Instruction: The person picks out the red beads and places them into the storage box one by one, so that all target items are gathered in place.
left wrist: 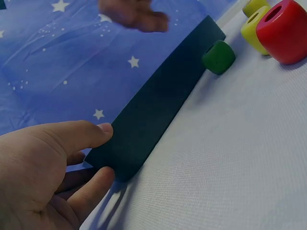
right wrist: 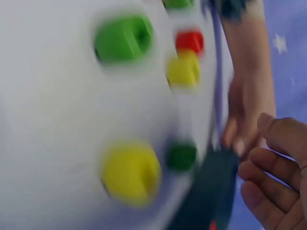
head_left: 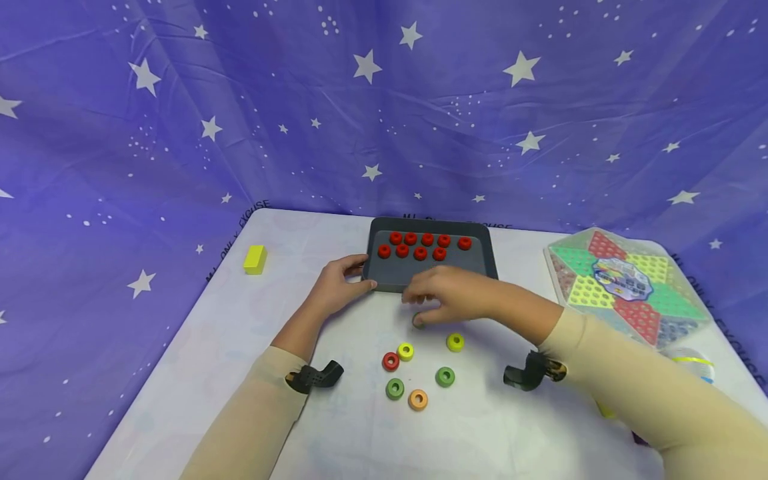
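Note:
A dark grey tray [head_left: 390, 279] lies near the far table edge, with several red beads [head_left: 427, 239] in two rows inside. My left hand [head_left: 339, 285] grips the tray's near left corner; in the left wrist view, thumb and finger sit on either side of its wall. Over the tray's front edge hovers my right hand [head_left: 453, 293], fingers loosely bent and holding nothing in the right wrist view. Just below its thumb, a dark green bead [left wrist: 219, 57] stands close to the tray's front wall, partly hidden in the head view.
Nearer me lie yellow beads [head_left: 455, 343], a red bead [head_left: 391, 362], green beads [head_left: 445, 377] and an orange bead [head_left: 418, 400]. A yellow block [head_left: 255, 260] stands at the left. On the right is a hexagonal star-patterned game board [head_left: 630, 287], with a clear round container [head_left: 693, 363] beside it.

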{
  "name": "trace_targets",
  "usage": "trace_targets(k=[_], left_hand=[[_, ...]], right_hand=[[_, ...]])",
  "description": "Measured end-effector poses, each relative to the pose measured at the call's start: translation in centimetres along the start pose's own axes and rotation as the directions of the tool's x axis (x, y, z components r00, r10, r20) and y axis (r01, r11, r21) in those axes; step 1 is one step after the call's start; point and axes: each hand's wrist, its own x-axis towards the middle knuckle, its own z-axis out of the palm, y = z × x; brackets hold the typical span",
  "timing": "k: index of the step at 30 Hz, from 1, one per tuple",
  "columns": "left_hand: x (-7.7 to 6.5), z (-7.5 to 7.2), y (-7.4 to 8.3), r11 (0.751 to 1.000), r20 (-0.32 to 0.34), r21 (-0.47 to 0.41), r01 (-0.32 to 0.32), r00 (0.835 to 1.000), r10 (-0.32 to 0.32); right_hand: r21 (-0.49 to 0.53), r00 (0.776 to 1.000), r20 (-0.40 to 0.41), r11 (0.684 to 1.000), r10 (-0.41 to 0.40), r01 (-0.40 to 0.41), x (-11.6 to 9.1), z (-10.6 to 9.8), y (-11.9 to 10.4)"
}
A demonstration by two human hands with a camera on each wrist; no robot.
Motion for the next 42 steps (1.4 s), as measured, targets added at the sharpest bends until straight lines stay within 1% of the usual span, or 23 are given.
trace_targets(k=[2, 5, 10, 15, 21, 24, 26, 29, 32, 37, 42], left_hand=[[0.0, -0.1, 0.0, 1.0, 0.001, 0.004, -0.002, 1.0, 0.002], [0.0, -0.1, 0.0, 1.0, 0.003, 0.01, -0.008, 1.0, 0.008], [-0.1, -0.1, 0.2, 1.0, 0.007, 0.003, -0.008, 1.0, 0.008], [-0.1, -0.1, 0.1, 1.0, 0.006, 0.004, -0.001, 1.0, 0.001], [-0.1, -0.1, -0.1, 1.0, 0.007, 0.003, -0.001, 1.0, 0.001], [0.0, 0.0, -0.1, 1.0, 0.005, 0.0, -0.005, 1.0, 0.005], [0.0, 0.0, -0.2, 1.0, 0.004, 0.0, -0.007, 1.0, 0.007], [0.1, 0.0, -0.2, 1.0, 0.004, 0.002, -0.014, 1.0, 0.014], [0.2, 0.0, -0.3, 1.0, 0.004, 0.005, -0.015, 1.0, 0.015], [0.2, 0.0, -0.4, 1.0, 0.002, -0.002, -0.008, 1.0, 0.008], [0.2, 0.1, -0.4, 1.0, 0.001, -0.001, 0.0, 1.0, 0.0]], right_hand=[[0.002, 0.999, 0.007, 0.999, -0.034, 0.034, -0.2, 1.6, -1.1], [-0.018, 0.998, 0.013, 0.998, -0.058, 0.058, -0.6, 3.8, -2.2], [-0.074, 0.997, -0.011, 0.994, -0.079, 0.078, -0.8, 6.6, -2.7], [-0.086, 0.994, -0.033, 0.991, -0.104, 0.1, -0.5, 8.0, -2.7], [-0.122, 0.995, -0.01, 0.988, -0.1, 0.098, -0.2, 8.7, -2.9], [-0.13, 0.994, -0.022, 0.986, -0.105, 0.101, -0.2, 8.5, -3.0], [-0.123, 0.992, -0.046, 0.986, -0.115, 0.109, -0.3, 8.1, -2.9], [-0.09, 0.988, -0.097, 0.99, -0.118, 0.11, -0.7, 6.9, -2.8], [-0.058, 0.983, -0.15, 0.994, -0.104, 0.096, -1.4, 5.3, -2.5], [-0.06, 0.977, -0.208, 0.998, -0.042, 0.031, -2.6, 2.8, -1.4], [-0.029, 0.97, -0.236, 0.997, 0.063, -0.072, -3.7, 0.7, 0.7]])
